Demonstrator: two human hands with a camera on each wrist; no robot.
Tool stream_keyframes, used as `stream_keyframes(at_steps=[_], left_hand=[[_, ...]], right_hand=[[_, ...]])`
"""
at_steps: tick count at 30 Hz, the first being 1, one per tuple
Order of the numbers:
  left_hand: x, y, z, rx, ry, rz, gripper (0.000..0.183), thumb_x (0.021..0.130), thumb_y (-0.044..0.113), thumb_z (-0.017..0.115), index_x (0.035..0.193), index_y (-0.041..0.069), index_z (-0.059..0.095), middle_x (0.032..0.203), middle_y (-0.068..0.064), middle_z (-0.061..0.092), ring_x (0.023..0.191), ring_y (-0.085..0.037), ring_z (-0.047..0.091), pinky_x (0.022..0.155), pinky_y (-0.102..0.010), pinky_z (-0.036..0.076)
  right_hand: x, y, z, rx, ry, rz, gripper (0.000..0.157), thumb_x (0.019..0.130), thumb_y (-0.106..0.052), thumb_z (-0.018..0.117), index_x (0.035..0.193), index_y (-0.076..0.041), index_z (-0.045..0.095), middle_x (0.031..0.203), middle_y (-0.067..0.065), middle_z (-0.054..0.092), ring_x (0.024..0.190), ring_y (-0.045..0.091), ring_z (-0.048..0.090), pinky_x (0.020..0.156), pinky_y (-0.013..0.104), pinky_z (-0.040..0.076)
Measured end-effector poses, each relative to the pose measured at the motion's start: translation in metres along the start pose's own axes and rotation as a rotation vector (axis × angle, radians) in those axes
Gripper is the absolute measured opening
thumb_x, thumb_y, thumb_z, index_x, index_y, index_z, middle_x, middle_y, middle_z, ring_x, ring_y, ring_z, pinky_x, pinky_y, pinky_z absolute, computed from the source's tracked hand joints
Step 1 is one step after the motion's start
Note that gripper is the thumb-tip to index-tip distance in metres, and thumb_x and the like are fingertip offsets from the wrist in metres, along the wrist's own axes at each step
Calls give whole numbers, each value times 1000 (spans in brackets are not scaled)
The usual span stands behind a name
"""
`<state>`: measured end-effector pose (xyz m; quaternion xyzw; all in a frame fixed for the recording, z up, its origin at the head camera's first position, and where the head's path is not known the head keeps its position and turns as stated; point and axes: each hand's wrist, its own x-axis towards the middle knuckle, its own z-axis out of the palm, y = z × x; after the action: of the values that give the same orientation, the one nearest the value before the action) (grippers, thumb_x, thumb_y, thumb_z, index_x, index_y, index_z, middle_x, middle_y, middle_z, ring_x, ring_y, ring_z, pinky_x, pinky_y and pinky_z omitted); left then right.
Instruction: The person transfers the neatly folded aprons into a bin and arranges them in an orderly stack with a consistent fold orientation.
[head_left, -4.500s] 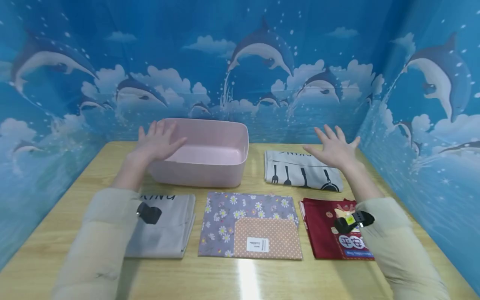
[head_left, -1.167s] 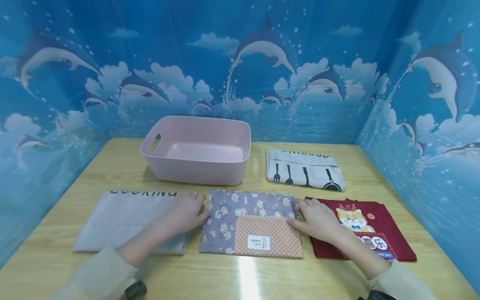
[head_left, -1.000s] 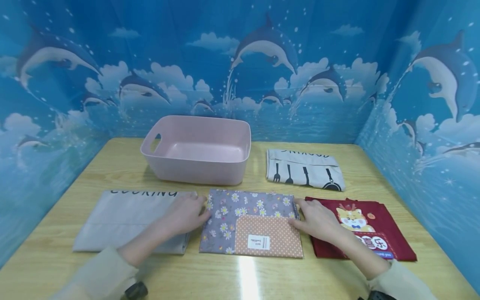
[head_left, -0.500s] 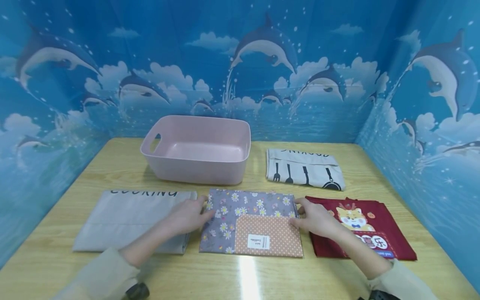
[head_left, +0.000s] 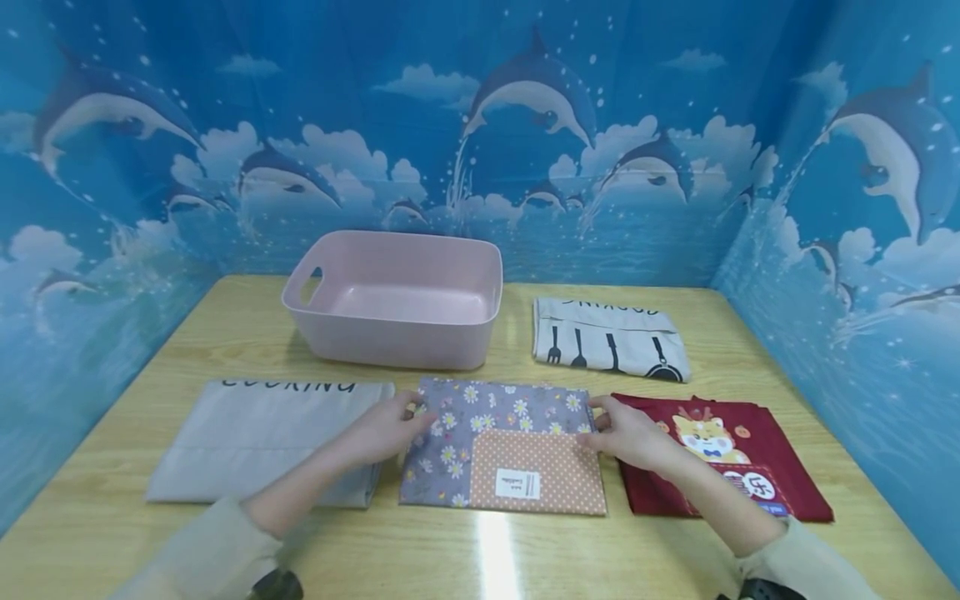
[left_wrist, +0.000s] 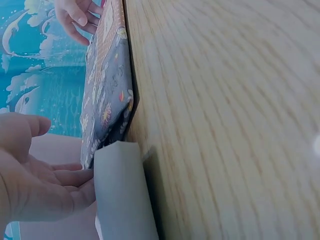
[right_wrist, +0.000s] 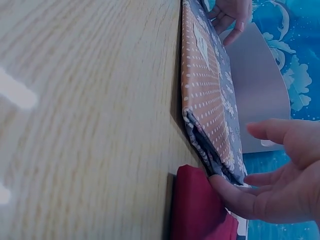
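A folded floral apron [head_left: 441,450], grey-purple with daisies and a tan polka-dot pocket bearing a white label, lies flat on the table. My left hand [head_left: 382,429] is at its left edge; in the left wrist view the fingertips [left_wrist: 82,180] reach the edge while the thumb stands raised apart from the cloth. At the opposite edge is my right hand [head_left: 630,432]. In the right wrist view its fingers [right_wrist: 235,197] touch the layered side edge, between the floral apron and the red one, with the thumb raised and spread away. Part of the left fingers is hidden.
A pink plastic basket [head_left: 397,343] stands behind the floral apron. Folded grey cloth with COOKING lettering [head_left: 247,433] lies left, under my left forearm. A dark red folded apron [head_left: 795,467] lies right, and a white utensil-print cloth [head_left: 592,333] behind it. A dolphin curtain encloses the table.
Both hands came down from raised, spread poses to the floral apron's side edges. In the last second they moved only slightly, the left a little rightward. The apron stays in place.
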<state>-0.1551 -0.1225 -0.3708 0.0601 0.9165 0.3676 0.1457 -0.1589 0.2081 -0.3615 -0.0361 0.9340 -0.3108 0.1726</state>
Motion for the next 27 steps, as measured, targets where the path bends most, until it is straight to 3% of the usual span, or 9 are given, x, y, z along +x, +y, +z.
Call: stream_keyframes(at_steps=[8, 15, 18, 22, 27], left_hand=[[0, 4, 1, -235, 3, -92, 51, 95, 34, 49, 129, -3, 45, 122, -22, 53, 102, -31, 56, 90, -51, 44], [3, 6, 1, -442, -34, -217, 52, 96, 33, 47, 134, -2, 39, 126, -23, 48, 108, -32, 53, 83, -38, 51], [4, 3, 1, -537, -58, -216, 51, 97, 31, 45, 133, -4, 37, 122, -22, 49, 104, -30, 54, 77, -34, 53], [6, -4, 0, -679, -85, -209, 48, 98, 28, 41, 131, -7, 37, 119, -26, 48, 98, -29, 55, 75, -37, 54], [9, -10, -3, -829, -139, -210, 49, 98, 30, 38, 132, -6, 38, 125, -30, 45, 99, -31, 55, 81, -43, 52]], right_hand=[[-2, -2, 1, 122, -3, 53, 65, 83, -22, 68, 133, 5, 38, 107, 15, 60, 97, 26, 57, 78, 43, 50], [-2, -2, 2, 334, -50, 89, 64, 87, -13, 62, 138, 5, 29, 118, 26, 50, 100, 31, 57, 79, 42, 53], [-2, 1, 3, 454, -65, 89, 65, 88, -9, 60, 139, 8, 23, 123, 32, 43, 101, 32, 57, 78, 41, 54], [-2, 6, 3, 596, -69, 106, 68, 89, -7, 56, 141, 10, 16, 129, 32, 37, 94, 23, 56, 76, 34, 54], [0, 15, -1, 798, -153, 85, 65, 94, -10, 49, 140, 15, 12, 111, 18, 53, 82, 15, 56, 76, 29, 53]])
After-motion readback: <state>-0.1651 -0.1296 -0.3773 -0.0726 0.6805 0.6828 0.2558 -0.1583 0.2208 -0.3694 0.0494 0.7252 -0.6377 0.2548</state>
